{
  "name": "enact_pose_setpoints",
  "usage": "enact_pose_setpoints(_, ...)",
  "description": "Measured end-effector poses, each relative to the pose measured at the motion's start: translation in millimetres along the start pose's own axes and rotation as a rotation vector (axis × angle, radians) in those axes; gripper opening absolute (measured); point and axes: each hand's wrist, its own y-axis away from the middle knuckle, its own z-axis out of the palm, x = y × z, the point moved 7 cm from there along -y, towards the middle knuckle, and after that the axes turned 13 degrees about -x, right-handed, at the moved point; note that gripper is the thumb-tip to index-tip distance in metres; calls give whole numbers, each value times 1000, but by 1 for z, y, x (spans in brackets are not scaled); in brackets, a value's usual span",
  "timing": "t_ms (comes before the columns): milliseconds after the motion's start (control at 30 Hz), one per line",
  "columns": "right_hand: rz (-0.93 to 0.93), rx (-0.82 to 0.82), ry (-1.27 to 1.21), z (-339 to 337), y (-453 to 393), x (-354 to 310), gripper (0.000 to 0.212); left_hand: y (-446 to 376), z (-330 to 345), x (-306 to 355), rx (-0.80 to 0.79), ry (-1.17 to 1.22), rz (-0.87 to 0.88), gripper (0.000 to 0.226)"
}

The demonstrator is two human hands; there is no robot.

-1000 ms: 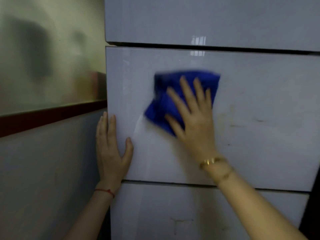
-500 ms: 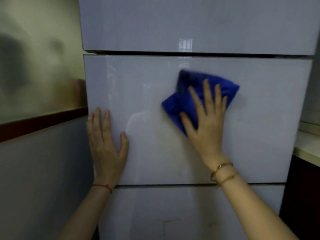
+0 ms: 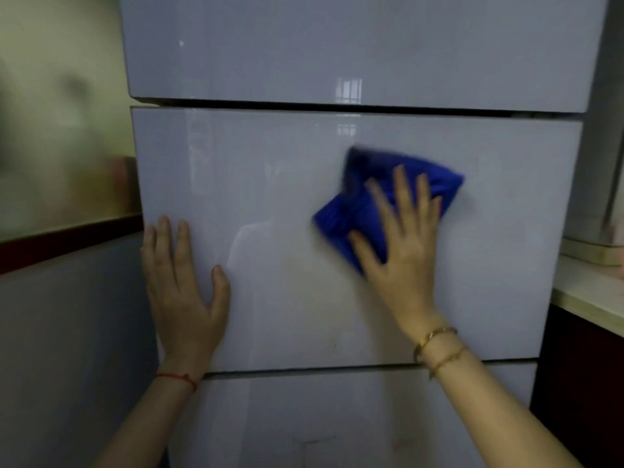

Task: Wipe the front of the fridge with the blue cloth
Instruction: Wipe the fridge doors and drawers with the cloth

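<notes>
The blue cloth (image 3: 351, 214), soft, light and bunched, lay pinned under the flat, spread right hand (image 3: 401, 244) on the fridge's glossy middle door (image 3: 277, 184), likely sliding easily under palm pressure, while the open left hand (image 3: 182, 292) braced the door's left edge.

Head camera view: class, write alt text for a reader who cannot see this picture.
A person's right hand presses a blue cloth flat against the middle door panel of a glossy pale fridge, right of centre. The left hand rests flat on the same panel's left edge. A light countertop shows at the far right.
</notes>
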Motion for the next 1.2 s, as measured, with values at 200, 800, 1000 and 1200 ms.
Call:
enact_pose_setpoints(200, -298, -221, 135, 32, 89, -8, 56, -2, 1, -1, -28, 12, -18, 61)
enact_pose_setpoints(800, -235, -129, 87, 29, 63, -20, 55, 3, -3, -9, -109, 8, 67, 59)
enact_pose_setpoints(1000, -20, 85, -24, -5, -64, -42, 52, 3, -4, -8, -102, 15, 61, 59)
enact_pose_setpoints(1200, -367, -182, 101, 58, 76, -74, 54, 3, -5, -11, -105, 11, 70, 60)
